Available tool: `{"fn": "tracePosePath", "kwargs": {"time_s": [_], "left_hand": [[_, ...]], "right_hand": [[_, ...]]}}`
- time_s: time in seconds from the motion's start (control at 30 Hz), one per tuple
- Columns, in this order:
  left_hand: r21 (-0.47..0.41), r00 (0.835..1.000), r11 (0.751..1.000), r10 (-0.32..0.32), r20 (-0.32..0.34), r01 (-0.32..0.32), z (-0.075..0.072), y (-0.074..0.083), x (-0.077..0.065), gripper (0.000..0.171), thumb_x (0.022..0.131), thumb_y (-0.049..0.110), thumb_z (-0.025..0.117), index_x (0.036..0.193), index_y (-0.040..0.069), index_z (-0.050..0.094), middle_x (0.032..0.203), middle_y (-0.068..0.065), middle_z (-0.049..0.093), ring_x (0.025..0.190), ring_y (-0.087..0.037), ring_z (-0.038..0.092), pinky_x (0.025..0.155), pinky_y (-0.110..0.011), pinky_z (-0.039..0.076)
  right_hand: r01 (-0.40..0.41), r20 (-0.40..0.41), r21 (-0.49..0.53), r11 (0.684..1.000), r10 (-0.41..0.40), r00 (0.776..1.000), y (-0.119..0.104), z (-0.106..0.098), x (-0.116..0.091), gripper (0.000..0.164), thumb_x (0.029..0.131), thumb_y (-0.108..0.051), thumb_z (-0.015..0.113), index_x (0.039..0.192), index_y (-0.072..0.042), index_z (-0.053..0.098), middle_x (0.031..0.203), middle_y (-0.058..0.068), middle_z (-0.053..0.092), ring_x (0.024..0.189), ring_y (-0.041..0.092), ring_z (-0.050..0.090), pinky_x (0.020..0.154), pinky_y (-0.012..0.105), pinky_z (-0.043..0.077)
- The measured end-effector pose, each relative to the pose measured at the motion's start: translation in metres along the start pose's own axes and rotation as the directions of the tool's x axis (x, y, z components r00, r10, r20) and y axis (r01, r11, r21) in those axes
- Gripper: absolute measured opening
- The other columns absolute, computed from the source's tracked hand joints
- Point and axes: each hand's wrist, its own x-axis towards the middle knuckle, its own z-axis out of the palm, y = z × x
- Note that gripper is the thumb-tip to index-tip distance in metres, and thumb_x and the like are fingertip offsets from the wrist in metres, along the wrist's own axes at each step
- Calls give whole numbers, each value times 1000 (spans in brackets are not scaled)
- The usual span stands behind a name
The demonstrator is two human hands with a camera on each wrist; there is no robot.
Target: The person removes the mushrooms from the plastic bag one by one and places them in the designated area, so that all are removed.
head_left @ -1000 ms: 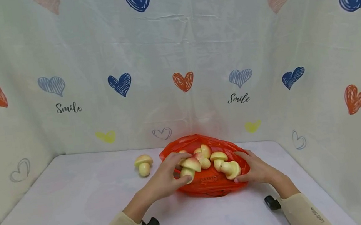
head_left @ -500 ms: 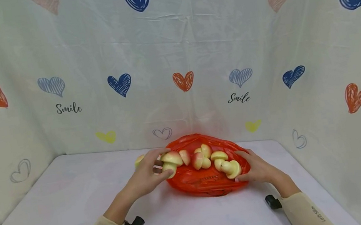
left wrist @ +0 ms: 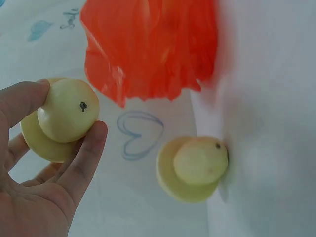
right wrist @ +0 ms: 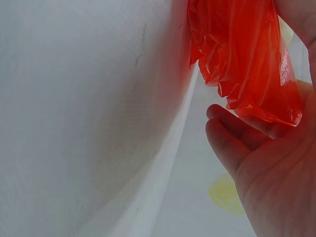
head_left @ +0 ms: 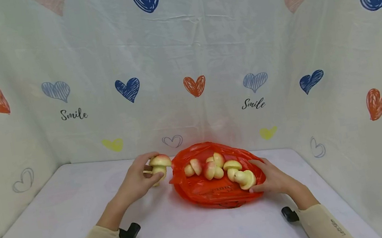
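My left hand (head_left: 135,181) pinches a toy mushroom (head_left: 160,161) with a pinkish-yellow cap, thumb on one side and fingers on the other. It is left of the red plastic bag (head_left: 202,195), above the table. In the left wrist view another mushroom (left wrist: 193,168) stands on the table just beyond; the held one mostly hides it in the head view. Several mushrooms (head_left: 213,170) lie in the bag's open mouth. At the bag's right edge my right hand (head_left: 273,177) grips the film, thumb at the opening and fingers behind, next to a mushroom (head_left: 246,180) lying on its side.
The white table (head_left: 61,220) runs back to a pale curtain (head_left: 203,51) printed with hearts, which also closes off both sides. Black camera mounts (head_left: 130,232) stick out from both wrists near the table top.
My left hand has carried the mushroom leftward out of the bag's mouth to near the mushroom on the table. The bag's left edge has come free of that hand. My right hand stays put.
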Motion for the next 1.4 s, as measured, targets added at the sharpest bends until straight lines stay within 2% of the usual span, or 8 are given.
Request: {"fn": "tracePosePath", "kwargs": {"time_s": [0.2, 0.63, 0.97, 1.17, 1.4], "left_hand": [[66, 999, 997, -29, -34, 31, -10, -15, 1, 57, 83, 6, 74, 134, 5, 48, 122, -17, 48, 90, -28, 62, 74, -32, 56], [146, 995, 986, -64, -74, 74, -37, -50, -3, 58, 83, 4, 72, 134, 0, 46, 119, -24, 47, 91, -37, 61, 73, -35, 56], [234, 994, 967, -91, -60, 103, -46, -66, -11, 56, 82, 5, 72, 131, -4, 46, 113, -26, 47, 86, -35, 59, 71, -36, 52], [278, 995, 956, -98, -9, 97, -48, -71, -12, 56, 82, 8, 73, 129, -6, 47, 109, -25, 50, 89, -34, 56, 74, -41, 51], [314, 989, 941, -145, 31, 129, -48, -74, -11, 55, 83, 10, 74, 129, -5, 48, 106, -26, 50, 88, -34, 54, 75, -44, 49]], "right_hand": [[0, -4, 4, 1000, 0, 1000, 0, 1, -1, 102, 65, -56, 81, 146, -15, 35, 147, 16, 28, 129, 38, 35, 96, 61, 39], [-4, 2, 10, 1000, 4, 1000, 1, 0, -1, 101, 65, -56, 80, 146, -15, 35, 148, 18, 25, 131, 40, 32, 95, 62, 39], [7, -2, 6, 1000, -7, 1000, 1, -1, -2, 101, 65, -56, 80, 145, -15, 35, 147, 17, 26, 130, 40, 33, 95, 62, 39], [7, -4, 16, 1000, -7, 1000, 0, 0, 0, 101, 64, -56, 81, 146, -15, 35, 147, 16, 27, 130, 39, 34, 96, 62, 39], [-5, -3, 15, 1000, 5, 1000, 1, 1, 0, 102, 63, -58, 80, 146, -16, 35, 147, 15, 28, 130, 38, 34, 96, 61, 39]]}}
